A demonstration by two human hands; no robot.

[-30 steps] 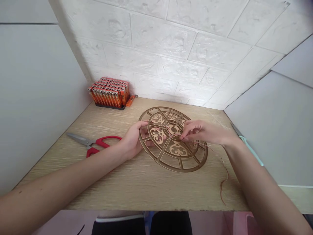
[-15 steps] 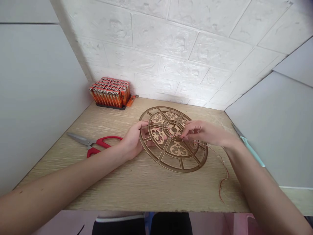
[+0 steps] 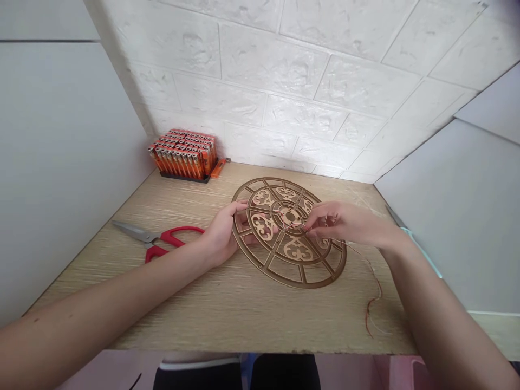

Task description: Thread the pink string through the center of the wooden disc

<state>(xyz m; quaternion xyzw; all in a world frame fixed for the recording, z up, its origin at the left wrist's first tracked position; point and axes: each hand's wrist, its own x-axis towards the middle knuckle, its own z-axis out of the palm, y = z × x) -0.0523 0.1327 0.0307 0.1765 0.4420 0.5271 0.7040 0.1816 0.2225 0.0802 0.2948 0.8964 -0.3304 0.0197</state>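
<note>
My left hand (image 3: pixel 227 230) grips the left rim of a round, gold-brown openwork disc (image 3: pixel 266 259), thumb on top and fingers showing through the gaps beneath. The disc is tilted above the table and has scroll-shaped cut-outs around a ringed centre. Just right of that centre, my right hand (image 3: pixel 335 221) pinches a thin red-and-white string (image 3: pixel 376 279). A small loop of the string lies over the centre. Its loose tail runs under my right wrist and down onto the table.
Red-handled scissors (image 3: pixel 156 238) lie beside my left forearm. A tray of orange lighters (image 3: pixel 182 157) stands at the back left, with one loose orange lighter (image 3: pixel 218 168) beside it. A turquoise-handled knife (image 3: pixel 422 252) rests by the right panel. A white brick-pattern wall (image 3: pixel 264 97) closes off the back.
My right hand has shifted slightly right with the string, widening the loop a little at the disc's centre. My left hand keeps its hold on the disc.
</note>
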